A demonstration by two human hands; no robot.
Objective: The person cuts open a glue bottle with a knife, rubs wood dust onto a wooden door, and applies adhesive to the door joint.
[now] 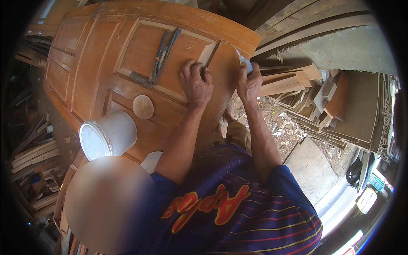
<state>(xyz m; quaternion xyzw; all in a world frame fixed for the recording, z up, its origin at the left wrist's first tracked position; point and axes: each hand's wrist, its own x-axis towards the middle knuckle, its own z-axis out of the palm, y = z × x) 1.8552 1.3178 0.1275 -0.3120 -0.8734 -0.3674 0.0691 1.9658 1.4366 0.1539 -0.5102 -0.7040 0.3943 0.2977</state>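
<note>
A brown panelled wooden door [100,42] lies flat in front of me. My left hand [196,83] rests on it with bent, slightly parted fingers, beside the pale moulding [207,53] of a panel; nothing shows in its grip. At the door's right edge my right hand [250,83] is closed around a small pale blue and white object [245,63], whose kind I cannot make out. Left of my left hand lie long-handled pincers [162,57] with their jaws toward me, touching or close to a short grey metal piece [140,79].
A white lidded bucket [121,131] and a round beige disc [143,107] are on the door's near left. A whitish round piece [151,161] is partly behind my left arm. Wood offcuts [293,80] and stacked boards [359,106] lie right; more timber [36,155] left.
</note>
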